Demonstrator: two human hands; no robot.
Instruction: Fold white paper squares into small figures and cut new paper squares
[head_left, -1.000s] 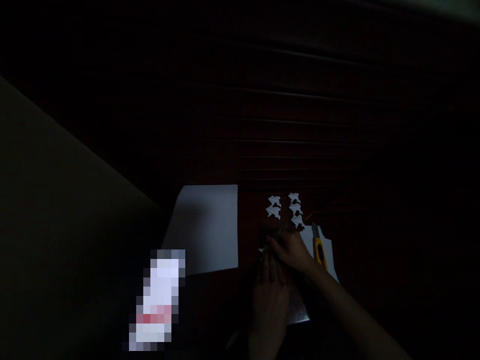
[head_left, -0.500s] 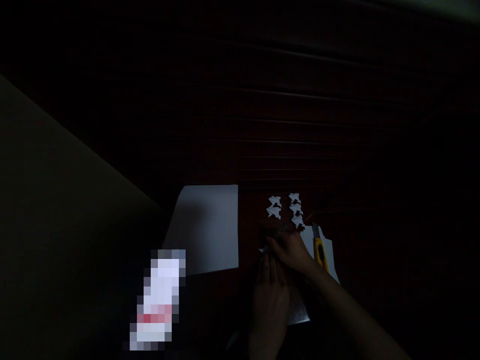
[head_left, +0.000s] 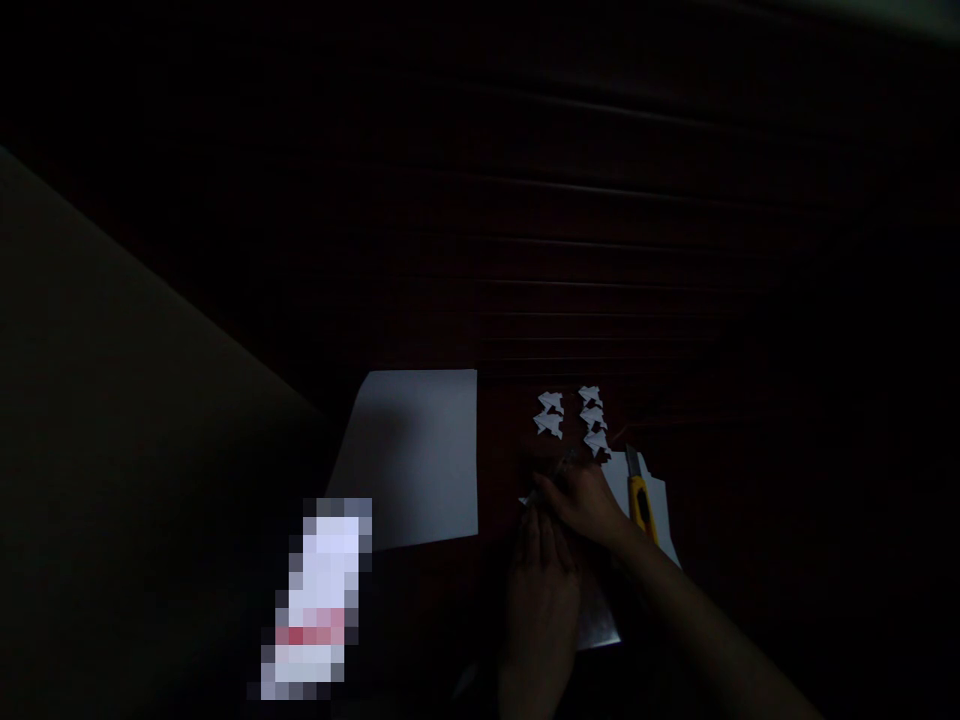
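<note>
Figures [head_left: 593, 417]: five seemingly done near desk [head_left: 499, 440] far edge; one piece [head_left: 526, 499], apparently unfinished, at flat left hand [head_left: 544, 600]; right hand [head_left: 589, 497] curled, hold unclear.

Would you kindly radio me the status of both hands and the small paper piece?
Left hand outstretched; right hand curled; grips unclear. Small paper piece at both hands, partly hidden. Yellow cutter beside right forearm.

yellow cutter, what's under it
White paper shows on both sides of the cutter; whatever lies directly beneath is covered, and the right arm hides more of the paper.
</note>
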